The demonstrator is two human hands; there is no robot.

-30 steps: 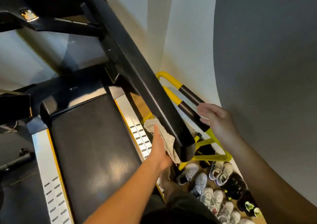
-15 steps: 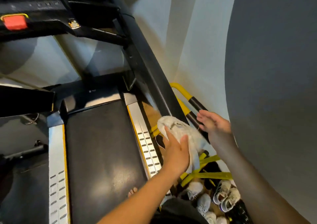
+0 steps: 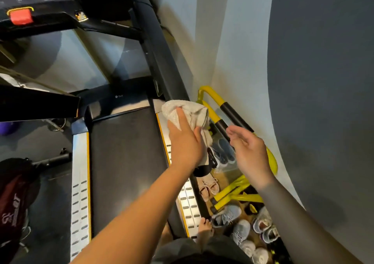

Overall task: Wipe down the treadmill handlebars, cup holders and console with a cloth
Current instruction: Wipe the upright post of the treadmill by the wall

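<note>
Now my left hand clasps the cloth over the handlebar, right hand open and empty; firm, even strokes should clean best.

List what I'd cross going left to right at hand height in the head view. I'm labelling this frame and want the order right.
Dark red bag → silver side rail → treadmill belt → left hand gripping the cloth → right hand, holding nothing → grey wall.
</note>
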